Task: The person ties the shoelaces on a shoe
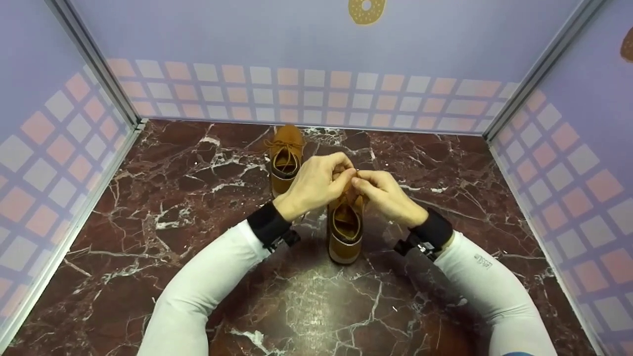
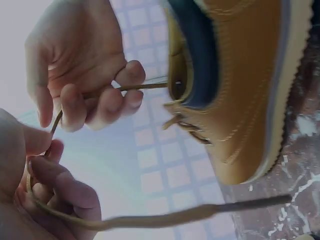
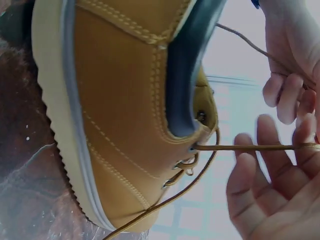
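A tan lace-up shoe [image 1: 344, 251] stands on the floor, toe pointing away, under both hands. My left hand [image 1: 316, 184] pinches a brown shoelace [image 2: 155, 220] above the tongue; a loose end with a dark tip hangs from its fingers in the left wrist view. My right hand [image 1: 390, 198] meets it fingertip to fingertip and also grips lace between thumb and fingers. From an upper eyelet, a taut stretch of lace [image 3: 240, 147] runs to the right hand in the right wrist view. The hands hide the shoe's toe in the head view.
A matching shoe [image 1: 287, 136] with its lace tied in a bow stands to the left and farther away. The floor [image 1: 163, 262] is dark red marble pattern with white veins. Lilac panels [image 1: 316, 94] with pink and white squares enclose the back and both sides.
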The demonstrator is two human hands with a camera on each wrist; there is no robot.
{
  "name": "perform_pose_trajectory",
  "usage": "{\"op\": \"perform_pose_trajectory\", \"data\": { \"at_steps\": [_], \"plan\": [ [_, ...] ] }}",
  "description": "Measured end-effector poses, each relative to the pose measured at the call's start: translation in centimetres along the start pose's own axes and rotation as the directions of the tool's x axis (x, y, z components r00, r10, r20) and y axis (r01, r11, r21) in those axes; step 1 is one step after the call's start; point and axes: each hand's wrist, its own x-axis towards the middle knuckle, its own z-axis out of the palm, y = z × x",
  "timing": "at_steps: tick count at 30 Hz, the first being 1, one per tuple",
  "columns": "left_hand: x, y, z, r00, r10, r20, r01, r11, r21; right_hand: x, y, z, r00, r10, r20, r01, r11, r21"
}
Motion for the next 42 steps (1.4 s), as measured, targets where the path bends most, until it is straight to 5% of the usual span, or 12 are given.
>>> {"op": "perform_pose_trajectory", "data": {
  "at_steps": [6, 12, 17, 21, 25, 30, 34, 39, 42],
  "plan": [
    [0.2, -0.7, -0.7, 0.992, -0.125, 0.023, 0.127, 0.987, -0.097, 0.1, -0.6, -1.4, 0.981, -0.030, -0.191, 0.059, 0.987, 0.147],
    [-0.2, -2.3, -0.4, 0.965, -0.263, -0.022, 0.262, 0.965, -0.027, 0.5, -0.3, -3.8, 0.902, 0.103, -0.420, 0.070, 0.924, 0.376],
    [-0.9, -2.6, 0.8, 0.927, -0.350, 0.138, 0.349, 0.937, 0.032, 0.9, 1.8, -5.6, 0.829, 0.252, -0.499, -0.020, 0.905, 0.424],
    [-1.2, -2.4, 2.5, 0.911, -0.356, 0.211, 0.339, 0.934, 0.110, 0.8, 3.9, -6.2, 0.801, 0.353, -0.483, -0.142, 0.896, 0.420],
    [-1.2, -2.5, 3.4, 0.929, -0.322, 0.182, 0.303, 0.945, 0.127, 0.7, 4.7, -6.2, 0.800, 0.399, -0.449, -0.160, 0.862, 0.481],
    [-1.0, -2.4, 3.2, 0.936, -0.313, 0.161, 0.323, 0.946, -0.036, 0.8, 4.3, -6.1, 0.817, 0.372, -0.441, -0.117, 0.855, 0.504],
    [-1.0, -2.3, 2.9, 0.928, -0.331, 0.169, 0.365, 0.898, -0.246, 0.9, 3.8, -5.9, 0.830, 0.347, -0.438, -0.071, 0.843, 0.533],
    [-0.8, -2.2, 2.6, 0.941, -0.311, 0.132, 0.336, 0.820, -0.464, 1.0, 2.6, -5.5, 0.843, 0.299, -0.448, 0.009, 0.824, 0.567],
    [-0.8, -2.1, 2.3, 0.957, -0.278, 0.082, 0.282, 0.828, -0.485, 1.1, 1.3, -5.2, 0.852, 0.247, -0.461, 0.054, 0.835, 0.548]
  ]
}}
